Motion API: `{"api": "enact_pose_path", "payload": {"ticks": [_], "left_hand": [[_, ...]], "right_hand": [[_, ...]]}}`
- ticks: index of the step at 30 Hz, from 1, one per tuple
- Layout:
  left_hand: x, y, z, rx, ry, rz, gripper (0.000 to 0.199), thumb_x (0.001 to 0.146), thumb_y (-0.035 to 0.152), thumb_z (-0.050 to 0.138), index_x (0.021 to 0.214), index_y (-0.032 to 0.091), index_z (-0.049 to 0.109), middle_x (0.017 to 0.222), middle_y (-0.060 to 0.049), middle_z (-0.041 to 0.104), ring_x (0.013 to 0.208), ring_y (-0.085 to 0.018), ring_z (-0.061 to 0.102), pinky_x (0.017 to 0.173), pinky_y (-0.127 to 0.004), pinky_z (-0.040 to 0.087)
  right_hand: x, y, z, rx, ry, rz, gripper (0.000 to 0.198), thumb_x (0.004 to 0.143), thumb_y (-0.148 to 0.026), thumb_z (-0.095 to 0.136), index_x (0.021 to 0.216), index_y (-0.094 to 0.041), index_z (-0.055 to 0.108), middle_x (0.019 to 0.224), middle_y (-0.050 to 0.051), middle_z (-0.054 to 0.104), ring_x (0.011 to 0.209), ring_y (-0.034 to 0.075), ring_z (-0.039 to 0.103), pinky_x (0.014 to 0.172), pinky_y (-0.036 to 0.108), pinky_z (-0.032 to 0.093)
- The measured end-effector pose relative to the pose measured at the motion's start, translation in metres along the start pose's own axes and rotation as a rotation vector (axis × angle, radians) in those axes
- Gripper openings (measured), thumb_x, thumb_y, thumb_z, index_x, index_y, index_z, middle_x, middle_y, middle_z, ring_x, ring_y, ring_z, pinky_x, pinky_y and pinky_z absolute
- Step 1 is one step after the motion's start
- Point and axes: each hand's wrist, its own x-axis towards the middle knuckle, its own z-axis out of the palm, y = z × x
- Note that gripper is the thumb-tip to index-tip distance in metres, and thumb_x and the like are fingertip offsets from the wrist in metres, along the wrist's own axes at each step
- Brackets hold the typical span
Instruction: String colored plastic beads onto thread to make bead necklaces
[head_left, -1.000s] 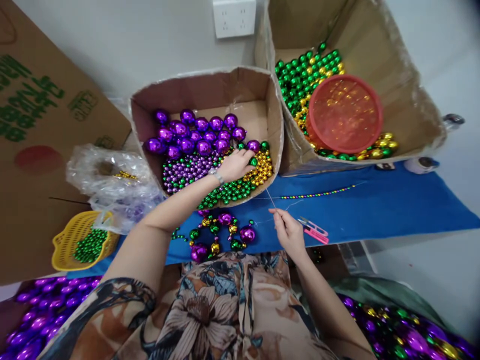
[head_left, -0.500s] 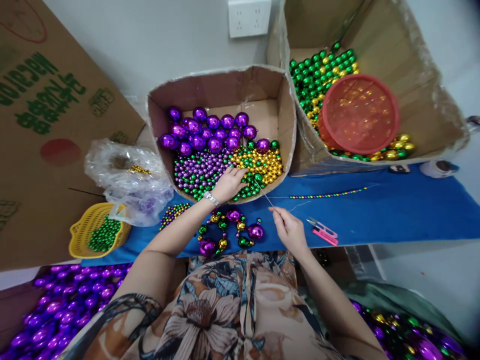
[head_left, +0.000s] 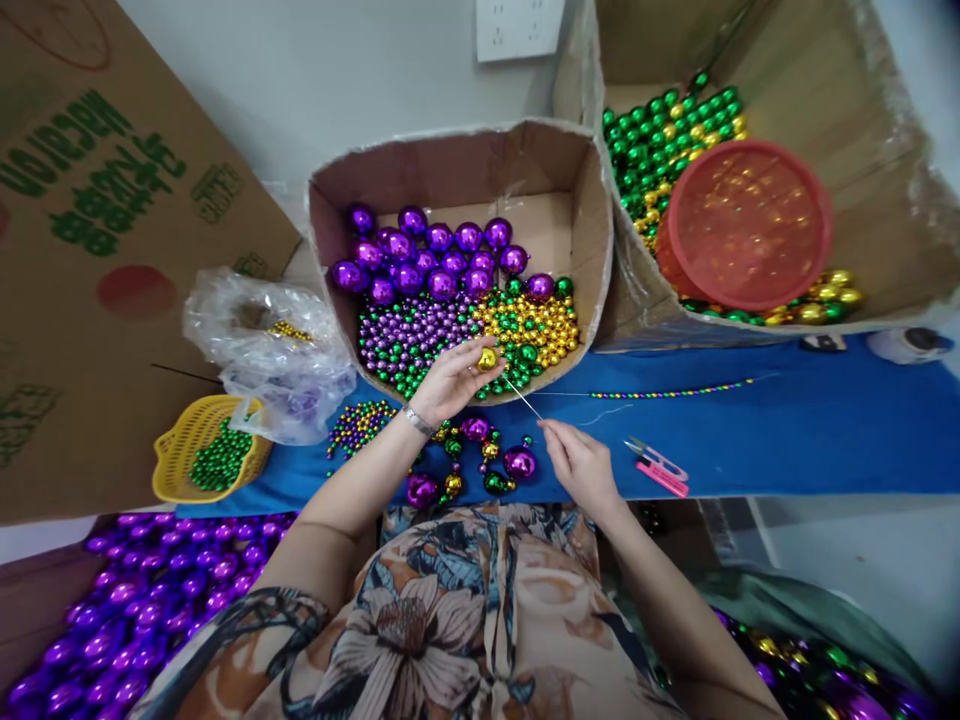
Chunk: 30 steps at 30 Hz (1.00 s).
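Note:
My left hand point(head_left: 451, 382), with a watch on its wrist, holds a shiny gold bead point(head_left: 487, 359) at its fingertips, over the front of a cardboard box point(head_left: 600, 240). Inside that box lie large purple balls point(head_left: 439, 237) and small purple, green and gold beads point(head_left: 529, 322). A long thin needle point(head_left: 523, 396) is pinched in my right hand point(head_left: 581, 462), its tip pointing up and left toward the gold bead. A larger green bead point(head_left: 528, 354) lies just beyond the needle tip. On the blue cloth below my hands is a strand of mixed beads point(head_left: 491, 455).
Pink-handled thread snips point(head_left: 661, 467) and a thin beaded string point(head_left: 667, 391) lie at right. A second box point(head_left: 630, 310) holds green and gold beads and a red basin point(head_left: 750, 225). A yellow basket point(head_left: 174, 450) of green beads and a plastic bag point(head_left: 262, 330) stand at left.
My left hand has lifted from the loose beads and turned, now showing a gold bead in its fingers. My right hand still holds the needle. The view has shifted slightly.

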Motion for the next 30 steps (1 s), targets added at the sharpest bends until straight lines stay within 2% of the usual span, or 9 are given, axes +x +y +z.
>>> {"api": "enact_pose_path", "payload": {"ticks": [4, 10, 17, 25, 27, 30], "left_hand": [[-0.003, -0.006, -0.003, -0.074, 0.0, 0.018, 0.02, 0.086, 0.025, 0.064, 0.102, 0.015, 0.07, 0.098, -0.007, 0.07, 0.101, -0.018, 0.068, 0.107, -0.038, 0.049], [-0.006, -0.007, 0.001, -0.001, 0.04, 0.017, 0.022, 0.087, 0.03, 0.064, 0.102, 0.015, 0.07, 0.101, -0.008, 0.07, 0.103, -0.019, 0.068, 0.107, -0.04, 0.048], [-0.009, -0.007, 0.002, -0.044, 0.034, 0.04, 0.026, 0.078, 0.026, 0.074, 0.102, 0.015, 0.071, 0.095, -0.006, 0.071, 0.096, -0.018, 0.07, 0.103, -0.039, 0.051], [-0.01, -0.008, 0.0, -0.011, 0.039, 0.022, 0.024, 0.081, 0.029, 0.072, 0.101, 0.016, 0.07, 0.091, -0.005, 0.069, 0.097, -0.019, 0.069, 0.104, -0.041, 0.049], [-0.012, -0.012, 0.003, 0.018, 0.026, 0.051, 0.028, 0.078, 0.03, 0.075, 0.102, 0.017, 0.07, 0.09, -0.004, 0.069, 0.096, -0.018, 0.069, 0.102, -0.041, 0.05], [-0.017, -0.022, 0.009, 0.122, 0.047, 0.163, 0.038, 0.071, 0.029, 0.081, 0.106, 0.02, 0.068, 0.097, -0.004, 0.069, 0.092, -0.016, 0.068, 0.094, -0.037, 0.054]], "right_hand": [[-0.001, -0.001, 0.0, -0.044, -0.009, -0.011, 0.028, 0.098, -0.028, 0.044, 0.109, -0.019, 0.068, 0.097, 0.007, 0.075, 0.087, 0.018, 0.072, 0.083, 0.029, 0.056], [0.0, -0.001, -0.002, -0.067, -0.02, -0.021, 0.029, 0.099, -0.028, 0.043, 0.11, -0.019, 0.068, 0.096, 0.007, 0.075, 0.087, 0.018, 0.072, 0.083, 0.028, 0.056], [-0.001, -0.001, -0.001, -0.093, -0.014, -0.033, 0.029, 0.098, -0.028, 0.043, 0.11, -0.019, 0.068, 0.096, 0.007, 0.075, 0.085, 0.017, 0.072, 0.079, 0.028, 0.056], [-0.001, -0.001, -0.002, -0.112, -0.01, -0.05, 0.029, 0.099, -0.027, 0.042, 0.108, -0.02, 0.068, 0.095, 0.005, 0.075, 0.083, 0.016, 0.071, 0.08, 0.026, 0.054], [-0.001, -0.001, -0.001, -0.154, -0.006, -0.057, 0.029, 0.099, -0.027, 0.042, 0.108, -0.02, 0.069, 0.093, 0.005, 0.075, 0.081, 0.016, 0.07, 0.078, 0.026, 0.053], [-0.001, -0.002, -0.001, -0.236, -0.007, -0.063, 0.028, 0.098, -0.026, 0.044, 0.107, -0.021, 0.069, 0.09, 0.005, 0.075, 0.077, 0.015, 0.069, 0.075, 0.025, 0.051]]}}
